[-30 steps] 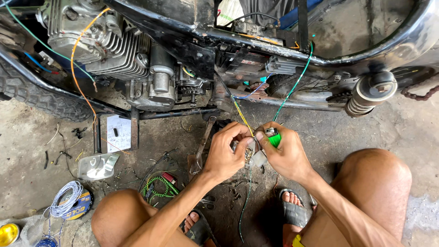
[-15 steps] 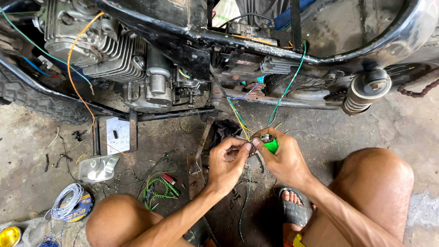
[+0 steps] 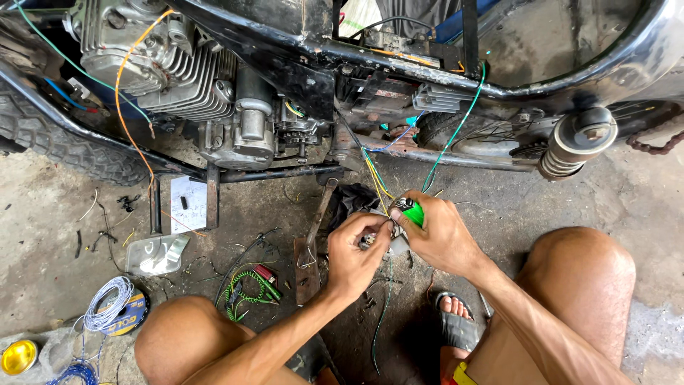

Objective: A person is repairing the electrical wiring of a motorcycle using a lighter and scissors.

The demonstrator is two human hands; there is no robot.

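Observation:
I squat beside a stripped motorcycle. My right hand [image 3: 440,234] grips a green lighter [image 3: 412,211], thumb on its top. My left hand [image 3: 356,251] pinches thin wires [image 3: 375,182] just left of the lighter; yellow and green strands run up from my fingers to the motorcycle frame [image 3: 399,60]. A green wire [image 3: 456,128] climbs from the lighter area to the wiring under the frame. Both hands nearly touch, above the concrete floor between my knees.
The engine [image 3: 185,78] sits at upper left, a rear shock spring [image 3: 573,146] at right, a tyre [image 3: 64,146] at far left. On the floor lie a coiled green cable [image 3: 246,289], a white wire spool [image 3: 114,306], a yellow tin [image 3: 18,356] and wire scraps.
Both hands have dropped slightly and shifted apart from the earlier tight grip; the left hand now pinches the wire ends beside the lighter. The view has tilted a little.

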